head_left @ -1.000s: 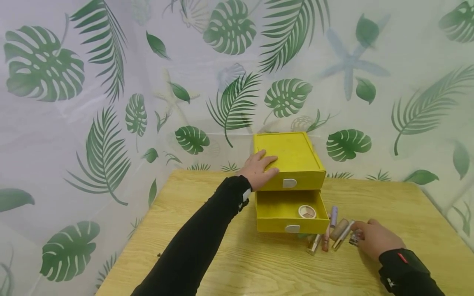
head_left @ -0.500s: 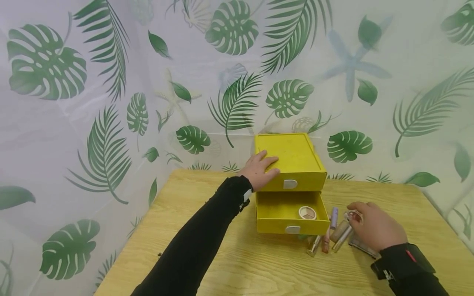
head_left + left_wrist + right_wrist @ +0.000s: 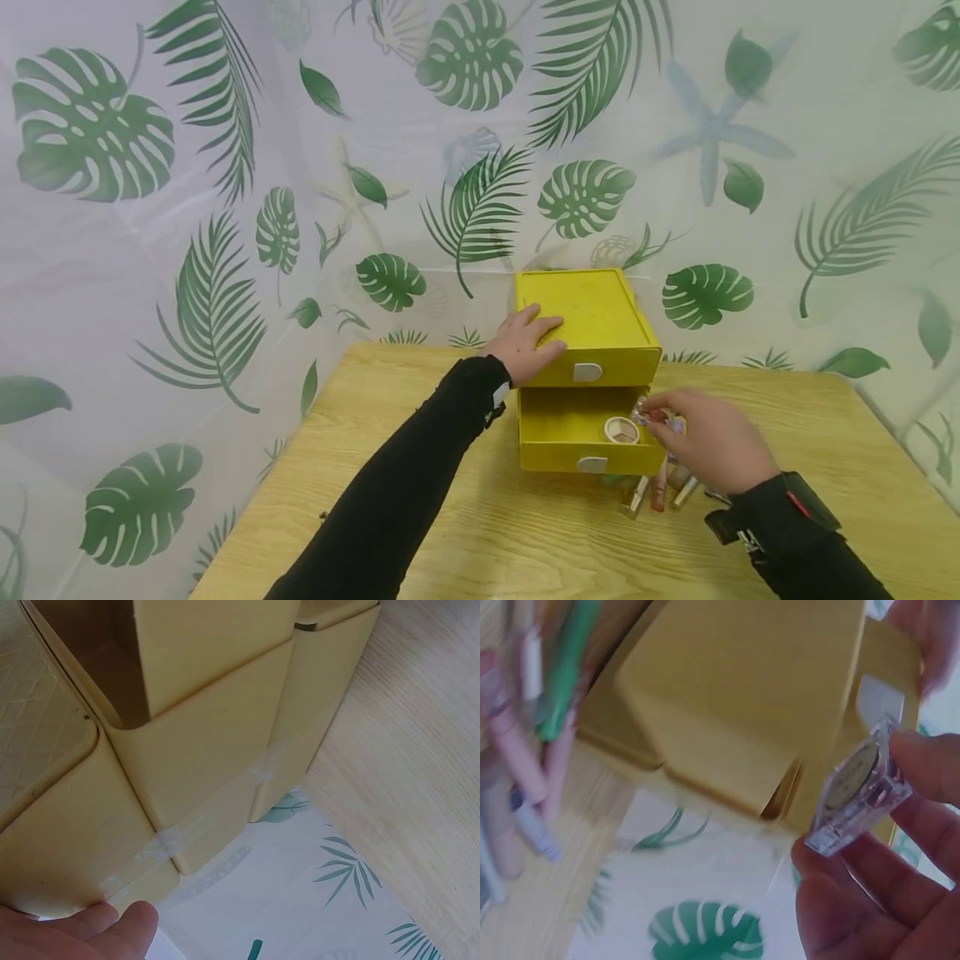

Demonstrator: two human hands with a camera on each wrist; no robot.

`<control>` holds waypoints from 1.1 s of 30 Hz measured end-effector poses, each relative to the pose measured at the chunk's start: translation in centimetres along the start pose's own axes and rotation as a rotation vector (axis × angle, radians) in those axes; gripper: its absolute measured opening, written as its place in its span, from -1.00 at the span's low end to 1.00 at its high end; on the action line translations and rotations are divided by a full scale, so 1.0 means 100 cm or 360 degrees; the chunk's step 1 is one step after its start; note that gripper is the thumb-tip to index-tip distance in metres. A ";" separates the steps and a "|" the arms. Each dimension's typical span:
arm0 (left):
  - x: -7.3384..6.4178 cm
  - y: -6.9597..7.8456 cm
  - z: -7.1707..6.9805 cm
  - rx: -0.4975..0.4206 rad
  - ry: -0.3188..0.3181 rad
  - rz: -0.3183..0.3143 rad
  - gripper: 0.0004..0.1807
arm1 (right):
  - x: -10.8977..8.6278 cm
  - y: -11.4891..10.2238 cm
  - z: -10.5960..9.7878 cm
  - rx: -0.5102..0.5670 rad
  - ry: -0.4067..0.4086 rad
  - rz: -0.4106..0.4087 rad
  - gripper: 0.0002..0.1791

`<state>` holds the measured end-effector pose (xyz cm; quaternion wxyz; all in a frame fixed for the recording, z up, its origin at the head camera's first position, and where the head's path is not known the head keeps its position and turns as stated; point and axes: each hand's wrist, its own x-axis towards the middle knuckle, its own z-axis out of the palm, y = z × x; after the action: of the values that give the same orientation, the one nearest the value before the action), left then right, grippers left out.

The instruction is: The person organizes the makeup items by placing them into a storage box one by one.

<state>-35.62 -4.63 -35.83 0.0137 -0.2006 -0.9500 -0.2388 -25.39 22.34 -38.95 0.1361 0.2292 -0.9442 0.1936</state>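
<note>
A yellow drawer box (image 3: 592, 304) stands at the back of the table, its lower drawer (image 3: 551, 457) pulled out. My left hand (image 3: 522, 343) rests on the left of the box top, fingers spread; its fingertips also show low in the left wrist view. With thumb and fingers, my right hand (image 3: 716, 437) pinches a small clear plastic compact (image 3: 859, 795) with a round disc inside. That hand is at the drawer's right edge, the compact overlapping the drawer corner in the head view. Inside the drawer, a round three-tone makeup palette (image 3: 622, 430) leans near the front right.
Several makeup tubes lie right of the drawer, partly under my right hand, including a pink tube (image 3: 659, 487) and a gold-ended tube (image 3: 636, 497). A green tube (image 3: 566, 671) shows in the right wrist view. A leaf-print sheet (image 3: 450, 208) hangs behind the wooden table (image 3: 420, 533).
My right hand has lifted the clear compact from the pile and carried it left to the open drawer. The left hand has stayed on the box top.
</note>
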 end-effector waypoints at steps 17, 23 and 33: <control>-0.002 0.000 -0.001 0.0007 0.0014 -0.0019 -0.45 | 0.050 -0.020 0.040 0.0159 -0.0397 -0.0108 -0.80; -0.001 0.001 -0.003 0.0001 0.0014 0.0003 -0.44 | 0.061 -0.017 0.041 0.0215 -0.0526 -0.0035 -0.78; -0.001 -0.001 -0.002 0.0002 0.0015 -0.0001 -0.44 | 0.065 -0.012 0.048 0.0065 -0.0563 0.0014 -0.91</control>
<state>-35.53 -4.83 -35.68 0.0183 -0.1992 -0.9501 -0.2392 -31.24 16.82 -40.64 -0.0377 0.2584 -0.9502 0.1701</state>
